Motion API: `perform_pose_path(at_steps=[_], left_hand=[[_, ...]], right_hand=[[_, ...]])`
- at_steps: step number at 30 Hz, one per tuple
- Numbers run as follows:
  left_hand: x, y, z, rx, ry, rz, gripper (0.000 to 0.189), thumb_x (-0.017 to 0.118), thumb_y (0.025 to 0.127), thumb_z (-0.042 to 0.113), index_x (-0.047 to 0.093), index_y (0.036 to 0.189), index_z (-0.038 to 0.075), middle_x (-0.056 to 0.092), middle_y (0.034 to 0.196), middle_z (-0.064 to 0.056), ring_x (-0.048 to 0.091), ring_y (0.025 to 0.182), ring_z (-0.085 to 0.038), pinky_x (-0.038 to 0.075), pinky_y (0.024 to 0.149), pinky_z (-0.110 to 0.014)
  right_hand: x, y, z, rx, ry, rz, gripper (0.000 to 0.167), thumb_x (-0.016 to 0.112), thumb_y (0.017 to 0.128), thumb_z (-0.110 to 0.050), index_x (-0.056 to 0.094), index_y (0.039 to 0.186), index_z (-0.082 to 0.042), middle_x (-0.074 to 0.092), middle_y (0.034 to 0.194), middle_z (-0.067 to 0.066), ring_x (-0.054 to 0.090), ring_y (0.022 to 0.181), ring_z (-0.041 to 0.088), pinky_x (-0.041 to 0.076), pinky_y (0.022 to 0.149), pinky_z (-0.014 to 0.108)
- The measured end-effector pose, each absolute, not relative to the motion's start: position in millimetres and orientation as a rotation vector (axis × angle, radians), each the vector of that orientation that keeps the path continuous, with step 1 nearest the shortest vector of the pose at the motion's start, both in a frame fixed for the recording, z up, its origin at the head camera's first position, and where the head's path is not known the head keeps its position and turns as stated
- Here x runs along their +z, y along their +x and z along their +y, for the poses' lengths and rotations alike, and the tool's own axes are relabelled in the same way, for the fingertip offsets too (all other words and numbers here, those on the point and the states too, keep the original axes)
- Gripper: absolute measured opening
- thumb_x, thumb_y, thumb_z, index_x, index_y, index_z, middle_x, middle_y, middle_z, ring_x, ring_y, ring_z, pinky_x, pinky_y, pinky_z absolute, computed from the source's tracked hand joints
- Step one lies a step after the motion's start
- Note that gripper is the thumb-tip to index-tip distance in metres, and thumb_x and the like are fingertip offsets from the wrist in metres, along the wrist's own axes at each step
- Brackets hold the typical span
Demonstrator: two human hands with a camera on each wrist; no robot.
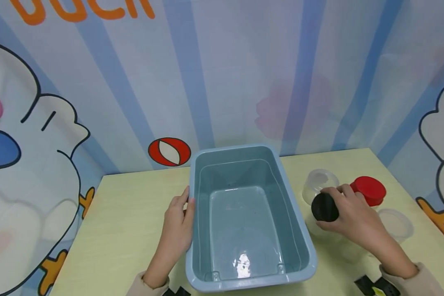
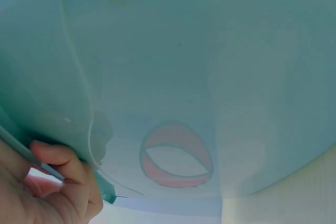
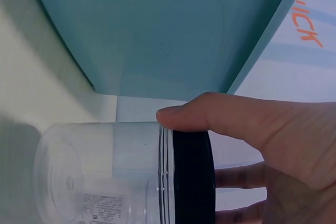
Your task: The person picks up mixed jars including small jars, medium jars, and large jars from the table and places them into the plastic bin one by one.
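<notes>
A light-blue plastic bin (image 1: 244,222) stands at the middle of the table, open side up. My left hand (image 1: 178,226) grips the bin's left side; in the left wrist view its bent fingers (image 2: 58,153) close over the rim. To the right of the bin, my right hand (image 1: 355,218) holds a clear jar by its black lid (image 1: 324,207), thumb on one side and fingers on the other. The right wrist view shows the jar's see-through body (image 3: 126,166), with a small printed label (image 3: 102,208) on it. The jar looks bare inside.
A clear container (image 1: 316,181) stands behind the held jar. A red-lidded container (image 1: 370,190) is beyond my right fingers, and another clear one (image 1: 401,224) lies beside my right wrist. A printed cloth wall (image 1: 237,82) rises behind the pale yellow table (image 1: 133,230).
</notes>
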State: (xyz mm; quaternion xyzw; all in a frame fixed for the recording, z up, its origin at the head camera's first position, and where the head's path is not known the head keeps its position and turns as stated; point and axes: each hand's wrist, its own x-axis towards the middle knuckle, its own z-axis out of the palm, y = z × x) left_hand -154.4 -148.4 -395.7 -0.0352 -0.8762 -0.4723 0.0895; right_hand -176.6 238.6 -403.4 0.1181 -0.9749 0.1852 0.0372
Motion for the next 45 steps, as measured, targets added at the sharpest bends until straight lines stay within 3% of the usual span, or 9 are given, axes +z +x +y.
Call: perform_pose_path(at_steps=[24,45], left_hand=[[-397.9,-155.1,-149.8,-1.426,-0.1,-2.594,0.048,0.043,0.108,0.016,0.035,0.151,-0.004,0.054,0.117,-0.02,0.063,0.099,-0.029,0.057,0.084,-0.041],[-397.2,-155.0,-149.6,-1.411,-0.087,-2.619,0.049,0.042,0.108,0.018,0.034,0.152,-0.004,0.054,0.115,-0.019,0.062,0.098,-0.028,0.057,0.084,-0.041]], right_hand=[[-379.7,-179.0,232.3,0.557,0.396,-2.968,0.072,0.088,0.07,-0.031,0.056,0.127,-0.001,0.049,0.117,0.029,0.049,0.088,0.045,0.051,0.055,0.048],[-358.4,-188.6,236.5,0.592,0.388,-2.958,0.073,0.085,0.074,-0.035,0.056,0.131,-0.001,0.046,0.125,0.032,0.046,0.1,0.054,0.048,0.062,0.056]])
